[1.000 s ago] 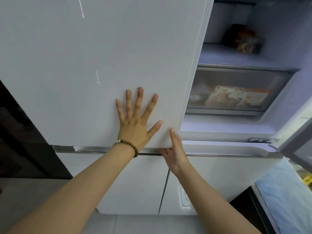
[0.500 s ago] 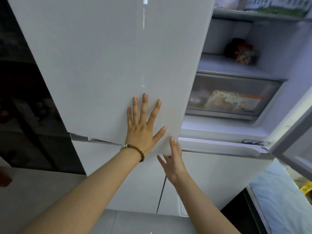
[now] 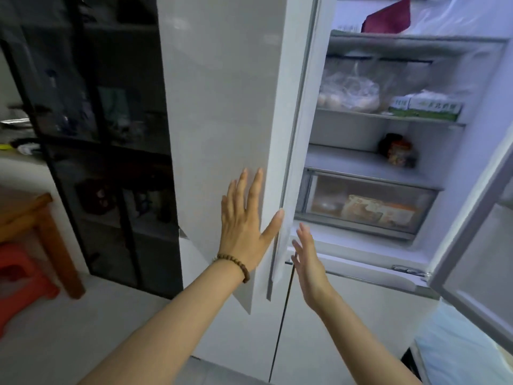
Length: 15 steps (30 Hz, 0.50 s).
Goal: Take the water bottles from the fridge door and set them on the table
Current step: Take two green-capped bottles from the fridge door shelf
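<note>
The white left fridge door (image 3: 222, 107) stands partly swung out, its outer face toward me. My left hand (image 3: 247, 223), with a bead bracelet at the wrist, lies flat against that face near the free edge, fingers straight and thumb at the edge. My right hand (image 3: 308, 262) hovers open just right of the door's edge, below the fridge opening, touching nothing that I can tell. The door's inner side is hidden, and no water bottles show. The right fridge door (image 3: 472, 259) hangs open at far right.
Fridge shelves hold a bag of eggs (image 3: 349, 93), cartons (image 3: 424, 108), a jar (image 3: 398, 151) and a drawer (image 3: 363, 207). A dark glass cabinet (image 3: 105, 134) stands left of the fridge. A wooden table corner (image 3: 36, 215) and red stool (image 3: 22, 279) sit at far left.
The left fridge door has swung further out toward me. My left hand stayed flat on it; my right hand came off the door's lower edge. The view turned up and left.
</note>
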Each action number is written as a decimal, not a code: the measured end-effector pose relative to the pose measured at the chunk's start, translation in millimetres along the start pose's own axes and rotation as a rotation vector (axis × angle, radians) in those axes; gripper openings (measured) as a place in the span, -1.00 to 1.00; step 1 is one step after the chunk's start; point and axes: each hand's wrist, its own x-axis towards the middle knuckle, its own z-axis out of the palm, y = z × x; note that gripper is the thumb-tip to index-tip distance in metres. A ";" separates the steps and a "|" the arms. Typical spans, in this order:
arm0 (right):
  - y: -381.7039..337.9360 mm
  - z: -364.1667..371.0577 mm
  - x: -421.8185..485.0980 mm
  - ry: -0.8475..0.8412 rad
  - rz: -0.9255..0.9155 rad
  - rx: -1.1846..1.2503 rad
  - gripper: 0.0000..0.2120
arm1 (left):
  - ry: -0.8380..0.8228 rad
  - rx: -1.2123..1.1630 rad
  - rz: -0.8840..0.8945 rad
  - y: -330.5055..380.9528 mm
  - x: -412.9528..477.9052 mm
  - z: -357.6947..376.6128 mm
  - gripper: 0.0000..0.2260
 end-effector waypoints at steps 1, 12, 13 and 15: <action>-17.8 6.5 -0.8 -0.017 -0.028 -0.022 -0.50 | 0.019 -0.001 0.000 7.4 1.3 -11.3 -0.38; -61.9 57.2 -46.3 -0.169 0.036 -0.131 -0.24 | 0.024 -0.008 -0.050 24.1 -8.3 -117.5 -0.34; -63.9 60.7 -47.1 -0.164 0.042 -0.167 -0.18 | 0.036 -0.020 -0.061 23.1 -8.2 -124.6 -0.32; -71.2 69.1 -50.0 -0.165 0.022 -0.205 -0.23 | 0.069 -0.053 -0.087 22.6 -7.5 -138.2 -0.27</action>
